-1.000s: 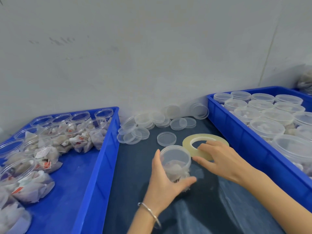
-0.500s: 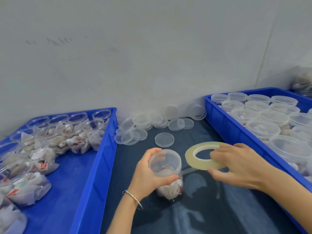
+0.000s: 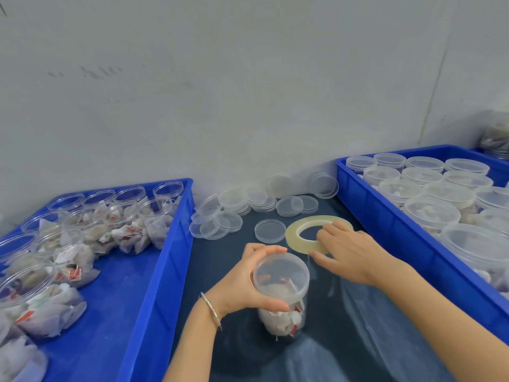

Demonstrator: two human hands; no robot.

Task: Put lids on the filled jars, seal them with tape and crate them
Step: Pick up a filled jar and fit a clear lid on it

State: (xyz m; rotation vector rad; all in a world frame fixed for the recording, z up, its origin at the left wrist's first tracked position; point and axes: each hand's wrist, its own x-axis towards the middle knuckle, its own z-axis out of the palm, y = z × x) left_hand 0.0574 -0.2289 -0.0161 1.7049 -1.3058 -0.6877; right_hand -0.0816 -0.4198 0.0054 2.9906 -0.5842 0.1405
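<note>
Left hand (image 3: 242, 285) clamped round lidded jar (image 3: 281, 293) on near counter (image 3: 358, 340), steadying it for sealing. Right hand (image 3: 349, 252) pinching tape roll (image 3: 305, 238) just beyond, drawing out a strip.

Head-worn view, forward and down

Grey wall (image 3: 220, 92) behind dark tabletop (image 3: 358, 340)

Your jar (image 3: 281, 274) at lower centre is clear, glossy plastic with a slightly frosted lid, and the pouches inside look like matt white paper. The tape roll (image 3: 296, 235) is translucent, yellowish and smooth. Both crates (image 3: 154, 266) are shiny blue plastic; the surface (image 3: 358, 340) is dark with a reflective sheen. Your bracelet (image 3: 211, 310) looks metal.
</note>
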